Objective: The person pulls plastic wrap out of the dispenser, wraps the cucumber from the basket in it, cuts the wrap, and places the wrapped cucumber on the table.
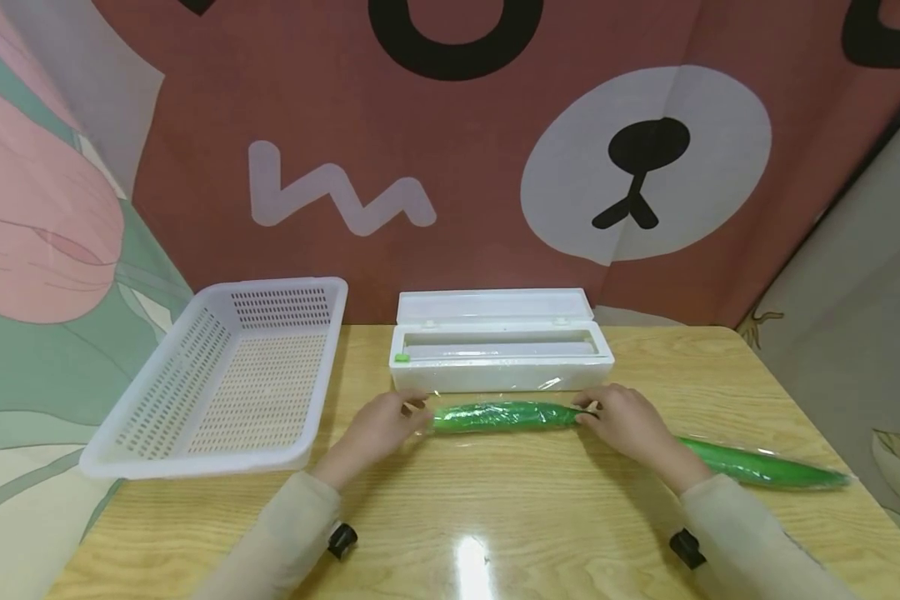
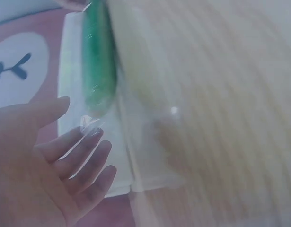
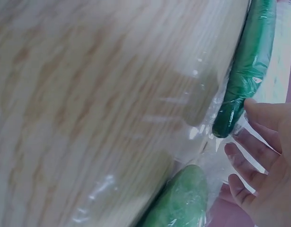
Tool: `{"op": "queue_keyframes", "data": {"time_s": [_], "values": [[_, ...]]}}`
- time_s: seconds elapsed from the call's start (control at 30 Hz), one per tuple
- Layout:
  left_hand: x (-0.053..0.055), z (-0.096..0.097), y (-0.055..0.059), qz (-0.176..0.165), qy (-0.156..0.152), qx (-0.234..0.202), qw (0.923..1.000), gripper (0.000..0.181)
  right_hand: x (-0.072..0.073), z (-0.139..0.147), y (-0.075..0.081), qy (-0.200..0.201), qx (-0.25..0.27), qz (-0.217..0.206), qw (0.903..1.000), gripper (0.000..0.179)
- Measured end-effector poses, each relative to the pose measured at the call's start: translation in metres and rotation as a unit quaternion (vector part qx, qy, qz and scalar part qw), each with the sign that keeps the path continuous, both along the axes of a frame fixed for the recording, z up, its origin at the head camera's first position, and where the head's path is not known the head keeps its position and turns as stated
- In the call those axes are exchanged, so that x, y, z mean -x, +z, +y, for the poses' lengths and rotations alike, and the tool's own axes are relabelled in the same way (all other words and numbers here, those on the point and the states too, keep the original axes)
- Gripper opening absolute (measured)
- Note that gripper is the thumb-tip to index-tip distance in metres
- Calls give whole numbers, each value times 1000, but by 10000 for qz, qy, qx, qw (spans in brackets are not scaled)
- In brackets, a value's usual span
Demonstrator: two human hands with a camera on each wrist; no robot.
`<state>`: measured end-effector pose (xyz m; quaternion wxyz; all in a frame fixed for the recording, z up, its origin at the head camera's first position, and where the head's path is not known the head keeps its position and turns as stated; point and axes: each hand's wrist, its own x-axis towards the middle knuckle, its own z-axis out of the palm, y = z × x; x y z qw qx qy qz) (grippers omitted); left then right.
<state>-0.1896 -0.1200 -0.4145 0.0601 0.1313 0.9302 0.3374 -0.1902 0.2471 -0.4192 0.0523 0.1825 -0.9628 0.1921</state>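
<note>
A green cucumber point(image 1: 504, 416) wrapped in clear film lies crosswise on the table, in front of a white cling film box point(image 1: 502, 373). My left hand point(image 1: 392, 423) is at its left end; in the left wrist view the fingers are loosely bent, the thumb stands apart, and the fingertips meet the loose film point(image 2: 91, 124) past the cucumber's end. At the other end, my right hand point(image 1: 630, 421) pinches the dark tip between thumb and fingers. A second wrapped cucumber point(image 1: 776, 467) lies to the right, partly behind my right forearm.
On the left stands a white plastic basket point(image 1: 311, 417) with slotted walls and nothing in it. The film box's lid point(image 1: 495, 305) is raised, with a roll inside and a small green slider point(image 1: 402, 357) on its front edge. A bear-print cloth point(image 1: 487, 167) hangs behind the table.
</note>
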Motion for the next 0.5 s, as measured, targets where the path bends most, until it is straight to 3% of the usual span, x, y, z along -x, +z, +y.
{"op": "queue_keyframes", "data": {"time_s": [0.27,0.5], "values": [[-3,-10,7,524,536,-447,9962,34,-3,-5,6,25,128,-85,9999,22],[-2,-16,8,812,1185,-1149,9829,32,-3,-19,12,5,163,-1,9999,19]]}}
